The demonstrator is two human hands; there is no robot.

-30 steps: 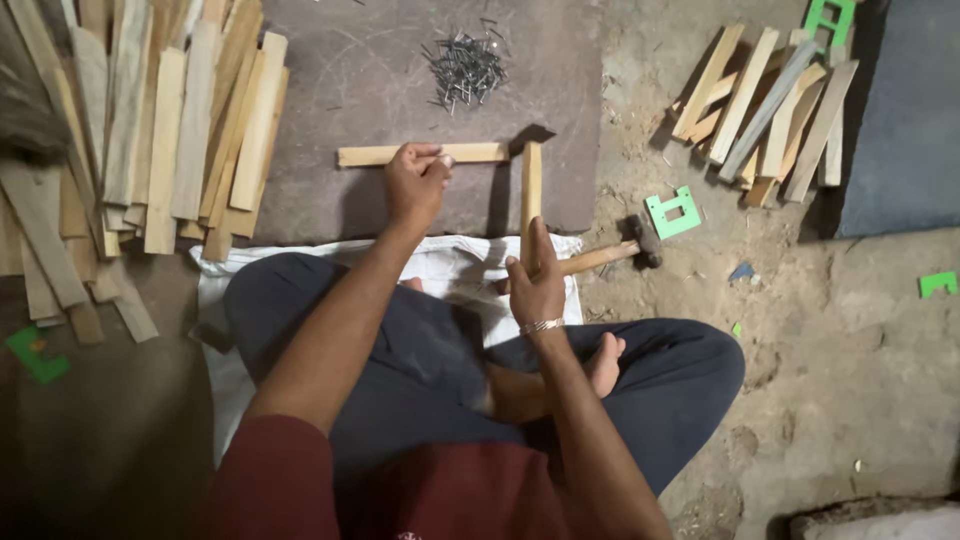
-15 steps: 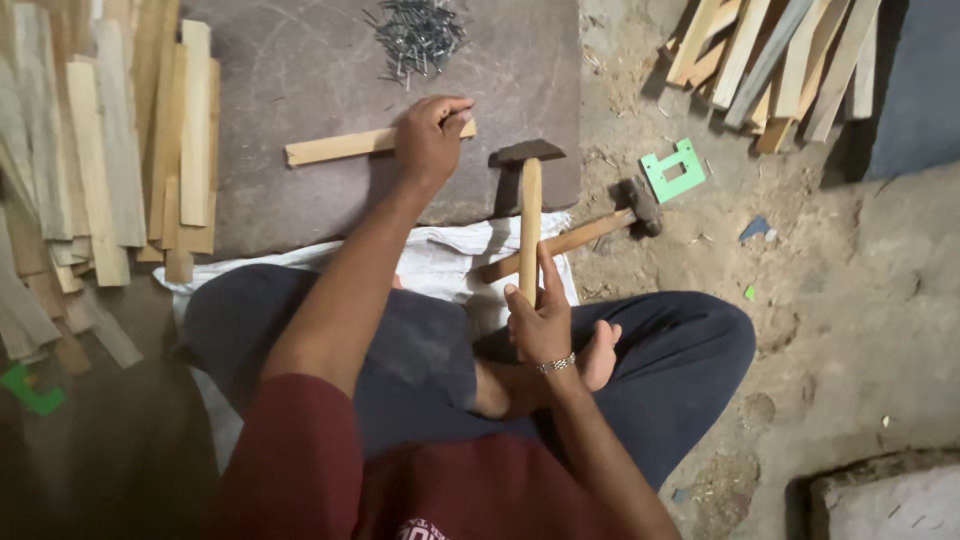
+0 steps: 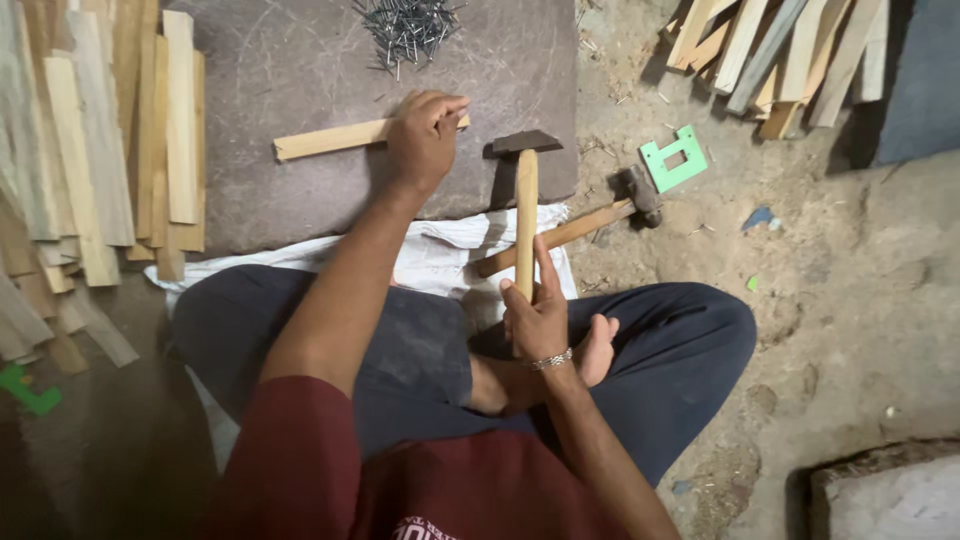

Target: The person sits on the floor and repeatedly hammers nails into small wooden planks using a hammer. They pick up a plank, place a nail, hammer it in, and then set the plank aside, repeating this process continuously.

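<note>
My left hand (image 3: 425, 135) presses down on the right end of a short wooden strip (image 3: 330, 137) that lies on a dark stone slab (image 3: 300, 70). In my right hand (image 3: 537, 312) is the lower handle of a wooden-handled hammer (image 3: 526, 200), whose dark head rests at the slab's near right corner. A pile of grey nails (image 3: 405, 27) lies at the far edge of the slab, just above my left hand.
A second hammer (image 3: 585, 225) lies on the dirt floor by my right knee, beside a green plastic piece (image 3: 675, 158). Stacks of wooden strips lie at the left (image 3: 100, 150) and at the top right (image 3: 770, 45). White sacking (image 3: 440, 255) covers my lap edge.
The view has shifted and closed in. My left hand stays on the strip, now angled slightly. My right hand keeps the hammer, whose head has come to rest nearer the slab's corner.
</note>
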